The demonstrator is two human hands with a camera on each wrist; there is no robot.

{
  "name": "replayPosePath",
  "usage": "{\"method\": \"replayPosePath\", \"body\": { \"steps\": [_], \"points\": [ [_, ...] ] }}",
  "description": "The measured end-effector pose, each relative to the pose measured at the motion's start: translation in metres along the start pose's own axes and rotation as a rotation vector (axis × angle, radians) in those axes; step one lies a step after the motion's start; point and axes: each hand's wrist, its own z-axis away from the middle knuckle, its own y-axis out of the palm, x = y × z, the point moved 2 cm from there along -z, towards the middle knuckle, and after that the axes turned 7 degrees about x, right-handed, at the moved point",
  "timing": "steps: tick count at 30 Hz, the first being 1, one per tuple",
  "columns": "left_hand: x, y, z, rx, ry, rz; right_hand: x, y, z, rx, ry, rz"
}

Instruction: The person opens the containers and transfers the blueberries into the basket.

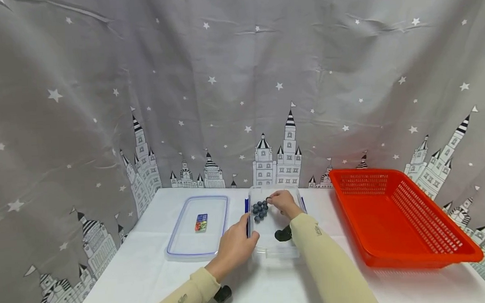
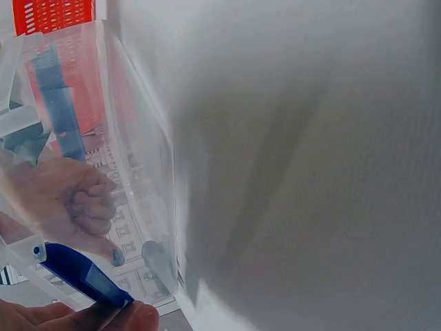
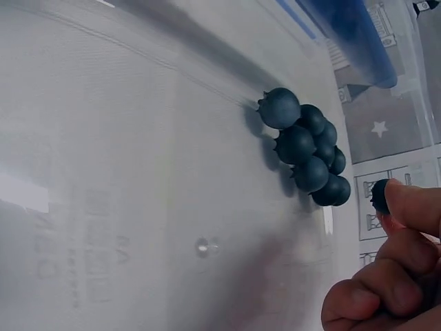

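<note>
1 dark blueberry (image 3: 380, 195) is pinched in the right hand (image 1: 284, 201), just beside the pile of berries (image 1: 259, 210) at the box's (image 1: 277, 250) far end. Left hand (image 1: 234, 245) grips the clear box's left wall.

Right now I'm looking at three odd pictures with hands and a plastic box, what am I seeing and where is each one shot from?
No machine here: a person works with bare hands. The wide picture comes from a head camera; the other two from wrist cameras. On the white table lie a clear lid, a clear container holding blueberries, and a red basket. The left hand holds the container's edge. The right hand pinches one blueberry beside the pile.
</note>
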Motion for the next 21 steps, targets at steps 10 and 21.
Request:
{"method": "replayPosePath", "body": {
  "steps": [10,21],
  "points": [
    [-0.001,-0.002,-0.002,-0.009,0.002,-0.014,0.014,-0.006,0.002,-0.004,-0.041,0.010],
    [-0.001,0.003,0.001,-0.003,0.000,-0.013,0.039,-0.015,0.018,0.045,-0.115,-0.029]
  ]
}}
